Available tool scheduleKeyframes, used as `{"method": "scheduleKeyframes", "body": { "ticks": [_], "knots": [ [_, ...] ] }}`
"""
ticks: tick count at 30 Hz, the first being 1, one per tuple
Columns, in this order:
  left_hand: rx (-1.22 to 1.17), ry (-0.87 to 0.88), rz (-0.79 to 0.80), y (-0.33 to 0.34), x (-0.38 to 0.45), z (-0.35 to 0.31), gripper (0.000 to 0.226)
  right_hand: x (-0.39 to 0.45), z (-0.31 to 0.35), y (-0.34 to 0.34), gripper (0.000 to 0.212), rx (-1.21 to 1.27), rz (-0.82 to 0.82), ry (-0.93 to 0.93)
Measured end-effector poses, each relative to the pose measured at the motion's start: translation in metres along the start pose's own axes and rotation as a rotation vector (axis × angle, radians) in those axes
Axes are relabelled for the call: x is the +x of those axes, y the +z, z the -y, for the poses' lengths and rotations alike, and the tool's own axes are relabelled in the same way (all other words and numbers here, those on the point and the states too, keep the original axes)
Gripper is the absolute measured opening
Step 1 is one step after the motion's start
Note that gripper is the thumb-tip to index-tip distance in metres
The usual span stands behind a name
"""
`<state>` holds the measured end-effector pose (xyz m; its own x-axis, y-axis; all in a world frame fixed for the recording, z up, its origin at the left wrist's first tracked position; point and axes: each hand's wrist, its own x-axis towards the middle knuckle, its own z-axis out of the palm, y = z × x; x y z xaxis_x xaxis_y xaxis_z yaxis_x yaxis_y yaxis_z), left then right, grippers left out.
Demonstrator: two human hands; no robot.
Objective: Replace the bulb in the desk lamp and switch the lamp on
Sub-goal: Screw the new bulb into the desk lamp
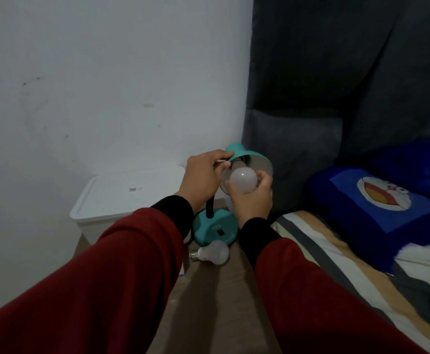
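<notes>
Standing at the table's (216, 290) far left, a white lidded bin (122, 198) meets the wall. The left hand (200, 175) pinches the teal lamp shade (244, 159); the lamp's base (215, 229) sits mid-table, a spare bulb (212, 252) lying just before it. The right hand (253, 198) grips a bulb (243, 178) at the shade's mouth (whether seated, unclear).

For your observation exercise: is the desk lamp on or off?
Off. The bulb that the right hand holds at the shade is unlit and casts no glow.
</notes>
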<state>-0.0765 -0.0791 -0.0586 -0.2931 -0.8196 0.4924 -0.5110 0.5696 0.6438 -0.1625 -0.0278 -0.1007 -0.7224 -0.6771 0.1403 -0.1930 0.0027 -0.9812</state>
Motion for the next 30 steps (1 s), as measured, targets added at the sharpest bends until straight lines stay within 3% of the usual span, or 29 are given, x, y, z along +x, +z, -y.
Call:
{"method": "scheduleKeyframes", "body": {
  "ticks": [6,11,16,21,26,30],
  "knots": [
    [-0.009,0.01,-0.007,-0.0001,-0.001,0.0035,0.026,0.0003,-0.0054,0.0038,0.06,-0.002,-0.02,0.018],
    [-0.013,0.007,0.004,-0.0006,-0.0016,0.0045,0.025,-0.0047,-0.0055,0.0007,0.079,0.046,-0.039,0.037],
    [-0.02,-0.001,-0.005,0.0001,-0.0016,0.0032,0.025,-0.0067,-0.0066,0.0045,0.055,0.076,-0.042,0.049],
    [-0.04,-0.012,-0.003,0.001,-0.0026,0.004,0.026,-0.0055,0.0001,0.0044,0.071,0.087,-0.049,0.106],
    [-0.029,-0.002,-0.012,0.0012,-0.003,0.0044,0.026,-0.0057,-0.0008,0.0042,0.055,0.096,-0.045,0.124],
    [-0.029,0.005,-0.016,0.0007,-0.0031,0.0041,0.026,-0.0059,0.0012,0.0029,0.078,0.067,-0.055,0.129]
  ]
}}
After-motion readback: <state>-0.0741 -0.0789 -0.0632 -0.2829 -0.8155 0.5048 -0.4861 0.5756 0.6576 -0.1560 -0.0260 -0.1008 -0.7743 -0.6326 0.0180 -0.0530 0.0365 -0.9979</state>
